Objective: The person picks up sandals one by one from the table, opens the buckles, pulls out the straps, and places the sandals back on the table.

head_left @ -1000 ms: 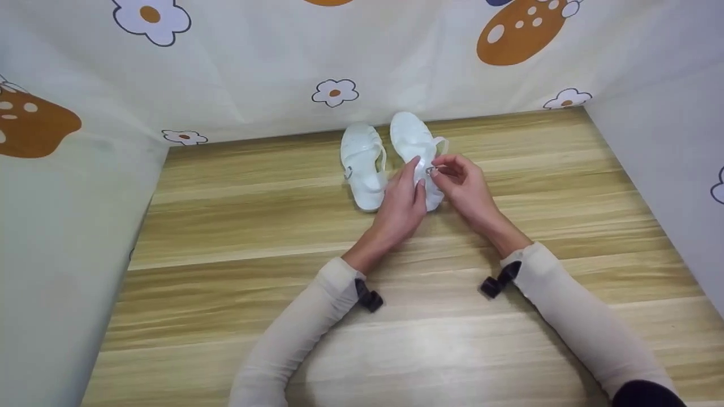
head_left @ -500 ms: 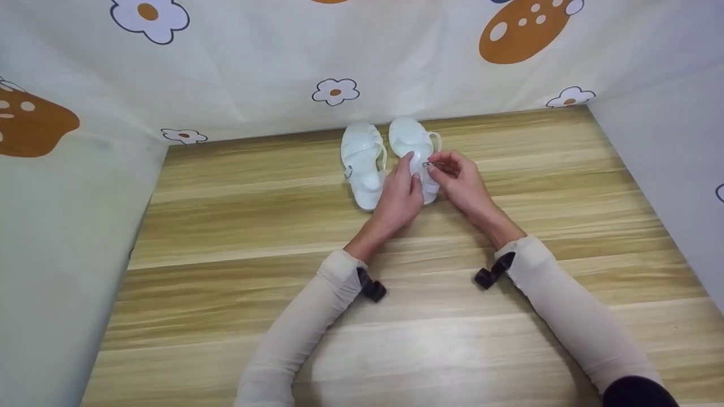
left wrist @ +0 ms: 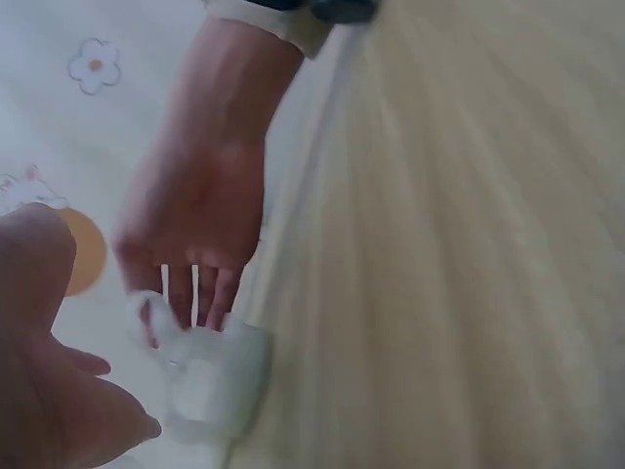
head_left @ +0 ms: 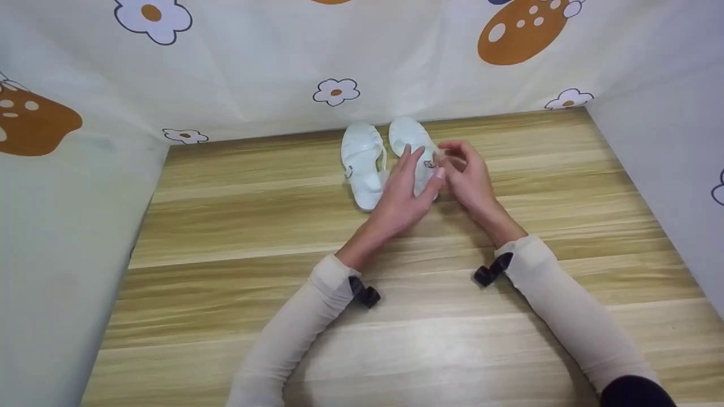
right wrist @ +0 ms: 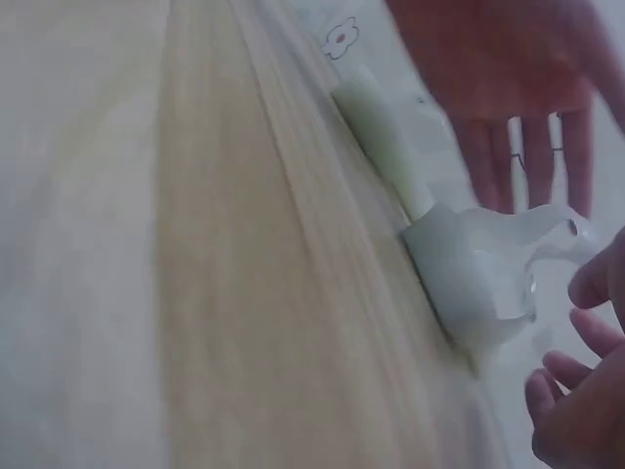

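Two white sandals stand side by side against the back cloth. The left sandal (head_left: 365,169) has a metal buckle on its outer side and its ankle strap at the other. Over the right sandal (head_left: 408,133) my left hand (head_left: 401,192) spreads its fingers, thumb out towards a small metal buckle (head_left: 430,164). At that sandal's outer side, my right hand (head_left: 470,175) pinches the loose strap (right wrist: 562,230) between thumb and fingers. The left wrist view shows the right sandal (left wrist: 210,391) between the two hands. My left hand covers part of its heel.
A wood-patterned floor (head_left: 237,226) spreads around the sandals. Pale cloth (head_left: 254,62) with flowers and orange shapes rises behind them, and a plain pale wall (head_left: 662,130) stands at the right. Black wrist mounts (head_left: 365,293) sit on both sleeves.
My left fingers have loosened and spread, the thumb swinging out to the right. My right hand has drawn slightly away from the buckle. The right sandal has shifted slightly since a second ago.
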Demonstrator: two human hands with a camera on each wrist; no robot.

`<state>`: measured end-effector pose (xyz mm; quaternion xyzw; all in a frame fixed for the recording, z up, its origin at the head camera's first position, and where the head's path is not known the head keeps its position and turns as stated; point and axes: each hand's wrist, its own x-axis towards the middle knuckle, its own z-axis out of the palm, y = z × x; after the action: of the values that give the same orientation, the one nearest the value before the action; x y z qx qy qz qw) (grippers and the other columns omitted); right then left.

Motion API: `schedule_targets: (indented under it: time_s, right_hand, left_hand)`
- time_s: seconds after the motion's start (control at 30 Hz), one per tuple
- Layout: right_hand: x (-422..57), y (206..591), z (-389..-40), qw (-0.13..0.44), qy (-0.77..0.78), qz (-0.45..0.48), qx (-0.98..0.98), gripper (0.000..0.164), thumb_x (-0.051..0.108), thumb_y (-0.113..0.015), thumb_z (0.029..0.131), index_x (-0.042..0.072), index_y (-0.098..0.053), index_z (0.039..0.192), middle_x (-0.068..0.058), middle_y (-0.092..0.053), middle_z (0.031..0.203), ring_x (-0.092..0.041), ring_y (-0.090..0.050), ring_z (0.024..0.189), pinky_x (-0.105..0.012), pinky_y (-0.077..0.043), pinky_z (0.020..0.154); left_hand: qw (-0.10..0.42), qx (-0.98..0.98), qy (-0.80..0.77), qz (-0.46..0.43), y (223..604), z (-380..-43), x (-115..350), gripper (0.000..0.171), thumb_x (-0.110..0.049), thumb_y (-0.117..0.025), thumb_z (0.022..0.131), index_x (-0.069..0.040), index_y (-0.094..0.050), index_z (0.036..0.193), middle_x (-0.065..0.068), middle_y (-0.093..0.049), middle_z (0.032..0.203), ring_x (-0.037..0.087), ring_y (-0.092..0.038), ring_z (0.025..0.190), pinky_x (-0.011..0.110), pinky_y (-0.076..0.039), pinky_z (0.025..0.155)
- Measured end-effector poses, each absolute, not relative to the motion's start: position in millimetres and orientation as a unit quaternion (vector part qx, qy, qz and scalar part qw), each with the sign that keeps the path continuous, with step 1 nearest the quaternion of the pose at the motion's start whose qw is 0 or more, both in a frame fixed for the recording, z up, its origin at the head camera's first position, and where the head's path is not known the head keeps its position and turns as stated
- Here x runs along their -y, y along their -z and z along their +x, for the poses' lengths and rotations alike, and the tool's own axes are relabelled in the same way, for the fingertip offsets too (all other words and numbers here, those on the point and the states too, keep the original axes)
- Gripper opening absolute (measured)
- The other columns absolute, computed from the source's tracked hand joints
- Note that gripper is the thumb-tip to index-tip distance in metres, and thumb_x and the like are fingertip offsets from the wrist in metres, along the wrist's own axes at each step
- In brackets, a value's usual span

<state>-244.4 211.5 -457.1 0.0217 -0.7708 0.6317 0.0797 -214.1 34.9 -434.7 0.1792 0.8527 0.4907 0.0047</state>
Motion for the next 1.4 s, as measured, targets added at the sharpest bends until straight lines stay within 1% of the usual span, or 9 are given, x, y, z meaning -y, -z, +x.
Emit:
schedule_targets:
  time_s: [0.1,0.2,0.37,0.57,0.7,0.9,1.0,1.17,1.4]
  right_hand:
    - [-205,445,-240,0.122,-0.630,0.042,0.765,0.033,0.003,-0.061,0.103,-0.005,-0.062,0.135,-0.022,-0.063,0.140,-0.035,-0.055,0.139,-0.043,-0.045,0.125]
    - [-194,435,-233,0.127,-0.635,0.079,0.758,0.032,0.002,-0.062,0.104,-0.004,-0.062,0.135,-0.018,-0.065,0.138,-0.036,-0.059,0.137,-0.041,-0.050,0.121]
    - [-170,425,-222,0.077,-0.640,0.122,0.754,0.035,0.003,-0.063,0.105,-0.002,-0.061,0.140,-0.013,-0.066,0.141,-0.029,-0.065,0.135,-0.037,-0.055,0.115]
    - [-142,431,-220,0.008,-0.636,0.127,0.761,0.047,0.005,-0.064,0.105,-0.008,-0.053,0.149,-0.024,-0.057,0.155,-0.036,-0.056,0.148,-0.041,-0.048,0.123]
    - [-128,439,-222,-0.010,-0.625,0.120,0.771,0.059,0.008,-0.065,0.105,-0.005,-0.044,0.158,-0.026,-0.046,0.166,-0.037,-0.045,0.157,-0.042,-0.042,0.127]
    - [-116,451,-228,-0.026,-0.630,0.103,0.769,0.073,0.015,-0.066,0.106,-0.003,-0.029,0.166,-0.027,-0.035,0.173,-0.036,-0.035,0.163,-0.044,-0.035,0.132]
    - [-116,457,-231,-0.034,-0.633,0.101,0.767,0.077,0.017,-0.066,0.105,-0.003,-0.025,0.168,-0.028,-0.034,0.173,-0.036,-0.034,0.163,-0.045,-0.030,0.135]
    - [-116,463,-232,-0.060,-0.642,0.095,0.758,0.080,0.016,-0.066,0.105,-0.003,-0.022,0.169,-0.027,-0.031,0.175,-0.034,-0.029,0.166,-0.045,-0.025,0.136]
    - [-114,468,-232,-0.095,-0.669,0.087,0.732,0.077,0.016,-0.066,0.105,-0.004,-0.026,0.167,-0.024,-0.035,0.174,-0.031,-0.034,0.164,-0.045,-0.031,0.134]
  left_hand:
    - [-0.029,-0.841,-0.503,0.197,420,-211,-24,0.061,-0.048,-0.055,0.111,-0.014,-0.046,0.162,0.014,-0.035,0.176,0.026,-0.033,0.164,0.044,-0.029,0.135]
    - [-0.068,-0.829,-0.516,0.205,412,-212,-10,0.052,-0.044,-0.054,0.113,-0.015,-0.052,0.156,0.010,-0.047,0.169,0.021,-0.041,0.159,0.039,-0.034,0.132]
    - [-0.121,-0.808,-0.539,0.204,417,-219,10,0.040,-0.031,-0.056,0.113,-0.009,-0.060,0.146,0.005,-0.063,0.151,0.016,-0.052,0.146,0.039,-0.046,0.122]
    - [-0.147,-0.822,-0.522,0.171,430,-224,35,0.034,-0.025,-0.057,0.113,-0.007,-0.065,0.140,0.007,-0.066,0.147,0.020,-0.055,0.144,0.039,-0.043,0.124]
    - [-0.138,-0.840,-0.509,0.129,439,-225,48,0.033,-0.028,-0.057,0.113,-0.011,-0.067,0.140,0.011,-0.059,0.156,0.025,-0.050,0.151,0.044,-0.040,0.128]
    - [-0.109,-0.821,-0.556,0.070,450,-227,59,0.035,-0.028,-0.054,0.114,-0.013,-0.065,0.144,0.014,-0.052,0.162,0.025,-0.050,0.151,0.043,-0.048,0.122]
    - [-0.083,-0.800,-0.592,0.052,456,-228,58,0.039,-0.028,-0.053,0.114,-0.010,-0.061,0.148,0.010,-0.052,0.162,0.024,-0.046,0.156,0.043,-0.046,0.125]
    - [-0.059,-0.801,-0.595,0.026,464,-228,55,0.045,-0.031,-0.053,0.114,-0.007,-0.055,0.153,0.011,-0.056,0.160,0.022,-0.052,0.149,0.042,-0.044,0.126]
    - [-0.023,-0.781,-0.623,-0.022,466,-229,58,0.046,-0.033,-0.053,0.114,-0.008,-0.058,0.151,0.015,-0.056,0.161,0.027,-0.054,0.150,0.042,-0.044,0.126]
